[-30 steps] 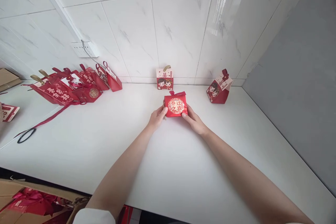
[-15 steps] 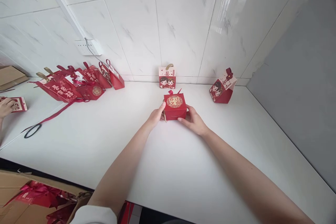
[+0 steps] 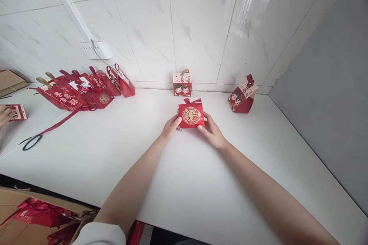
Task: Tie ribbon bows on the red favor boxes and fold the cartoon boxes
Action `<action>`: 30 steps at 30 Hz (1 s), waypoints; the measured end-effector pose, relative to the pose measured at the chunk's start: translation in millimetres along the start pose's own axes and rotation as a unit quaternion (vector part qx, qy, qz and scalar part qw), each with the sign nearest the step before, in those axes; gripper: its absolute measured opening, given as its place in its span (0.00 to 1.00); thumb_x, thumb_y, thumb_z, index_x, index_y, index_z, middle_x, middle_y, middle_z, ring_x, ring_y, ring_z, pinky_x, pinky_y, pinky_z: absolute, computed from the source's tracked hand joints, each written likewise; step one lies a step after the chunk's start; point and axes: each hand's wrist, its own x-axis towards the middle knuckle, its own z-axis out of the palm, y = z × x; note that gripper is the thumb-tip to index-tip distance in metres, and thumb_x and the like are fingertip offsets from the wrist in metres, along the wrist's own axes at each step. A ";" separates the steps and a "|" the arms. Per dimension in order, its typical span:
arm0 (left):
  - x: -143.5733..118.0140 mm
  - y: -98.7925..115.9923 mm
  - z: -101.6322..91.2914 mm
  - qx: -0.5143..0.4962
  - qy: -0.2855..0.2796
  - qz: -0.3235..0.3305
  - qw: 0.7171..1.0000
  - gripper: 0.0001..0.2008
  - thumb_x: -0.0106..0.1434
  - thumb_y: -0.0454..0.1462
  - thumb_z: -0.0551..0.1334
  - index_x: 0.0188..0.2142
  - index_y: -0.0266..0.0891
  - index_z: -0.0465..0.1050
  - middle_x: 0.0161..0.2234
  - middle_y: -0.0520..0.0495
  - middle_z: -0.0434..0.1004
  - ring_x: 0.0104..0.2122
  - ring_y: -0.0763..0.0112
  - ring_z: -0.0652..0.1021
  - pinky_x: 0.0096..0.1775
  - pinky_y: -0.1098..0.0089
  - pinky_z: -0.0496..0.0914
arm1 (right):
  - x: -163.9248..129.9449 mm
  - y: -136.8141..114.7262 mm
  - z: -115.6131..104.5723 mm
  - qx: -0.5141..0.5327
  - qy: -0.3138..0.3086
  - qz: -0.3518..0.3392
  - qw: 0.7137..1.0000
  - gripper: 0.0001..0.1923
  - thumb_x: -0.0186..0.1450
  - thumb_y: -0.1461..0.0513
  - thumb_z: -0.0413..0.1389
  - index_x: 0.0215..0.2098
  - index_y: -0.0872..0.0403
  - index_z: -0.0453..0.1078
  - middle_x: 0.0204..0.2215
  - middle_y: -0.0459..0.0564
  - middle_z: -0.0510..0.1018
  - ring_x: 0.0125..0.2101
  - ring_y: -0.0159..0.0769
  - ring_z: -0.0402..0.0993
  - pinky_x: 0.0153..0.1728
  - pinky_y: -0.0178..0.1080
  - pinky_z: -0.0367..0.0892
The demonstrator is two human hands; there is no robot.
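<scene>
A red gift box (image 3: 191,116) with a round gold emblem and gold lettering is between my two hands over the white table. Its patterned face is turned toward me, and a dark red ribbon bow shows at its top edge. My left hand (image 3: 171,127) grips the left side, thumb on the front corner, where a thin gold cord hangs. On the right side, my right hand (image 3: 212,132) holds the box with its thumb at the lower front corner. The fingers behind the box are partly hidden. Just behind it stands a pink and red box (image 3: 182,85) with two cartoon faces.
Another cartoon-face box (image 3: 243,97) stands at the right by the grey panel (image 3: 324,84). Several red gift boxes (image 3: 69,97) crowd the left, near a ribbon (image 3: 61,124) and a black loop (image 3: 32,142). Another person's hand (image 3: 5,115) touches a card-like box. A cardboard carton (image 3: 14,226) sits below.
The red gift box has tipped, so its emblem face now points more toward me and its lower front side no longer shows. Both hands still hold it.
</scene>
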 end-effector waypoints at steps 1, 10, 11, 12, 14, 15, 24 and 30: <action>-0.1 -0.1 0.0 -0.008 -0.009 0.011 1.000 0.29 0.63 0.54 0.54 0.55 0.39 0.68 0.48 0.42 0.77 0.42 0.62 0.77 0.36 0.68 0.71 | 0.6 -0.7 -0.9 0.034 -0.002 0.008 0.999 0.34 0.67 0.46 0.51 0.66 0.46 0.48 0.64 0.53 0.60 0.57 0.46 0.67 0.58 0.51 0.64; 0.5 -3.0 3.1 -0.046 -0.063 0.044 0.996 0.34 0.60 0.48 0.63 0.63 0.42 0.58 0.62 0.40 0.63 0.58 0.54 0.70 0.55 0.56 0.68 | 5.1 5.1 -3.7 0.142 0.011 0.042 0.989 0.38 0.65 0.47 0.54 0.68 0.43 0.43 0.66 0.52 0.55 0.60 0.45 0.63 0.58 0.52 0.65; 0.7 -3.7 3.9 -0.043 -0.058 0.040 0.997 0.34 0.60 0.48 0.63 0.63 0.42 0.57 0.62 0.40 0.64 0.58 0.54 0.70 0.55 0.56 0.68 | 5.2 5.5 -3.6 0.141 0.010 0.041 0.989 0.39 0.65 0.47 0.54 0.68 0.43 0.43 0.66 0.52 0.55 0.59 0.45 0.63 0.57 0.52 0.66; 0.8 -4.4 4.7 -0.042 -0.055 0.036 0.997 0.33 0.61 0.48 0.63 0.63 0.42 0.58 0.62 0.40 0.64 0.57 0.55 0.70 0.56 0.56 0.67 | 5.3 5.9 -3.4 0.139 0.010 0.041 0.989 0.39 0.65 0.47 0.54 0.68 0.43 0.43 0.66 0.53 0.55 0.59 0.45 0.63 0.56 0.52 0.67; 0.7 -5.6 6.2 -0.042 -0.051 0.030 0.997 0.32 0.61 0.48 0.62 0.62 0.43 0.59 0.61 0.41 0.65 0.57 0.56 0.71 0.56 0.56 0.67 | 5.7 6.4 -3.2 0.136 0.010 0.044 0.990 0.39 0.65 0.46 0.54 0.68 0.43 0.43 0.66 0.52 0.56 0.59 0.45 0.63 0.56 0.52 0.67; 0.6 -6.1 6.8 -0.043 -0.048 0.029 0.998 0.31 0.62 0.48 0.62 0.62 0.43 0.59 0.61 0.41 0.66 0.57 0.56 0.71 0.56 0.56 0.67 | 6.0 6.5 -3.1 0.136 0.011 0.047 0.990 0.39 0.65 0.46 0.54 0.68 0.42 0.43 0.66 0.52 0.56 0.59 0.45 0.64 0.56 0.51 0.67; 0.7 2.6 8.8 -0.051 -0.029 0.013 0.998 0.26 0.65 0.52 0.55 0.58 0.42 0.66 0.57 0.44 0.71 0.56 0.58 0.72 0.58 0.58 0.65 | 5.6 0.8 -10.5 0.110 -0.056 0.041 0.992 0.43 0.64 0.47 0.57 0.70 0.44 0.40 0.67 0.51 0.54 0.62 0.45 0.60 0.61 0.52 0.61; 1.4 5.7 8.4 -0.067 -0.048 0.027 0.996 0.28 0.62 0.50 0.60 0.58 0.40 0.66 0.56 0.42 0.72 0.55 0.55 0.73 0.56 0.57 0.66 | 4.8 7.0 -10.6 0.140 -0.043 0.043 0.988 0.50 0.60 0.49 0.62 0.69 0.41 0.36 0.67 0.54 0.54 0.60 0.46 0.61 0.59 0.53 0.61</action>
